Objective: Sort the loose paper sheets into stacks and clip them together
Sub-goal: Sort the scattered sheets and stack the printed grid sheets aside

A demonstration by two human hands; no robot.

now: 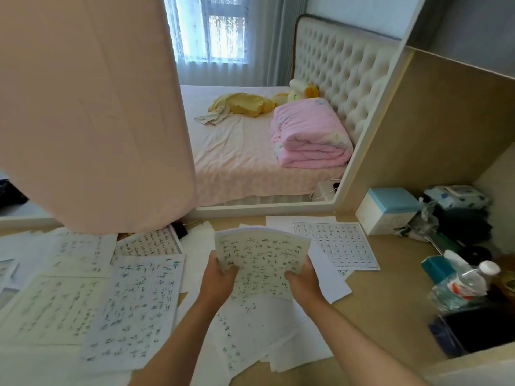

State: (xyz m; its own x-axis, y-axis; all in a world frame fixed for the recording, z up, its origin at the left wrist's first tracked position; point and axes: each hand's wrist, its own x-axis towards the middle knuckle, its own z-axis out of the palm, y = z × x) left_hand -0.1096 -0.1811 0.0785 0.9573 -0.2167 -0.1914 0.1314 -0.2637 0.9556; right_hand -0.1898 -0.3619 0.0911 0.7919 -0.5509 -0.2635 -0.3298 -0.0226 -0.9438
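Both hands, left (218, 277) and right (302, 280), grip the paper stack (262, 256) between them.

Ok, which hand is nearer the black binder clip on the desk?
Left. The left hand grips the left edge of the paper stack, below-right of the black binder clip; the right hand grips the opposite edge, farther away.
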